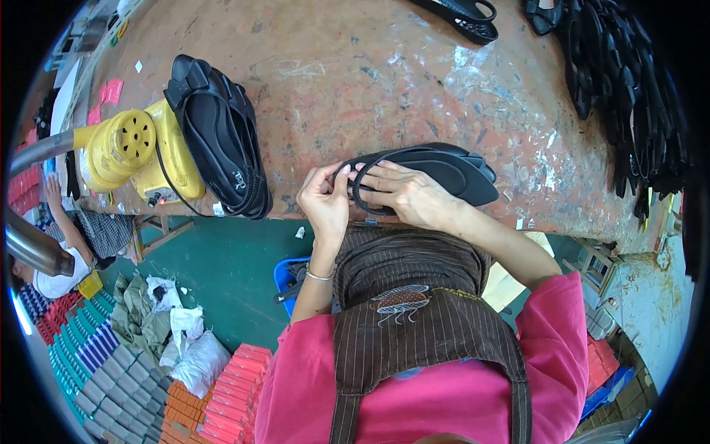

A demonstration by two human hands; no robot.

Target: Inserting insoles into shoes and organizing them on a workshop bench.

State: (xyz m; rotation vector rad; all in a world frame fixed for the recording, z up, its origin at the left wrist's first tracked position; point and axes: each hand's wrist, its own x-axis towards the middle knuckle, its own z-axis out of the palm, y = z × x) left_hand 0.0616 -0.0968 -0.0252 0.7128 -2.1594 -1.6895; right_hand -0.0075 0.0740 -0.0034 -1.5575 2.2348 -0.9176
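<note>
Black sandal [451,177] by the tabletop [333,96] edge, left hand [325,200] and right hand [418,198] together, pinching its heel strap [356,194]: an overly hard tug could tear it loose!

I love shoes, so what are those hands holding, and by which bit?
A black shoe: left hand and right hand both hold its heel end, at the strap.

The heel end of the black shoe [438,170] is partly covered by the left grip [325,203] and the right grip [416,195], the blue bin [284,274] is partly hidden behind the left forearm [315,287], and the far shoe [473,28] and the black bundle [614,89] at right are cut off by the picture's edge.
</note>
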